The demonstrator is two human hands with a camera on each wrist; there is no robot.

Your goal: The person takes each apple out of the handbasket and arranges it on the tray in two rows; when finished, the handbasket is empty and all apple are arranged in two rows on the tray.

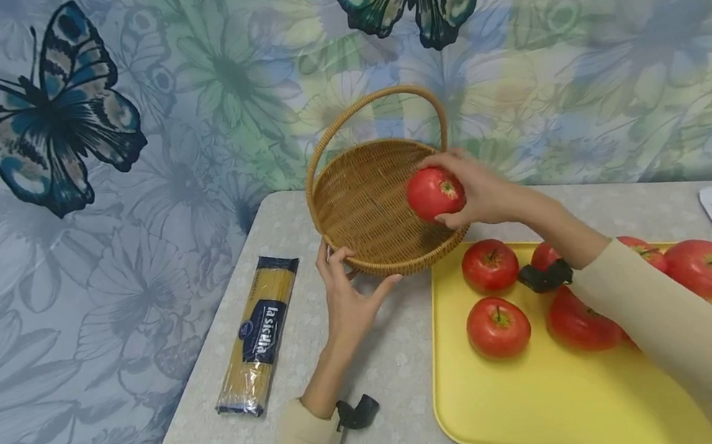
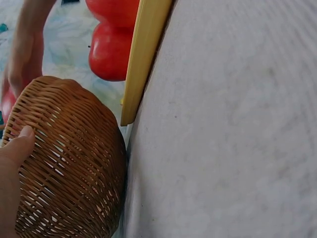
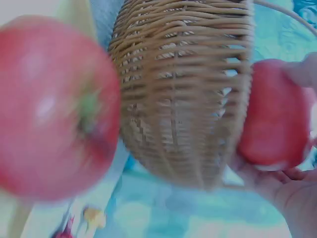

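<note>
Here the right hand [image 1: 489, 190] curls its grip around a round, smooth red tomato [image 1: 435, 193], held at the rim of a tilted woven wicker basket [image 1: 367, 206]. The left hand [image 1: 346, 302] grasps the basket's near edge, tipping it up off the speckled table [image 1: 385, 436]. Inside, the basket looks bare, so no tomato lies in it yet. Just below the right grip, five more glossy tomatoes [image 1: 489, 264] wait on a flat yellow tray [image 1: 545, 405]. Left of the left hand lies a spaghetti packet [image 1: 260, 333].

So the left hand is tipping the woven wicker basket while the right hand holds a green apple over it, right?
Not quite: the right hand holds a round red tomato, not a green apple, as the head view shows. The left hand does tip the woven wicker basket.
</note>
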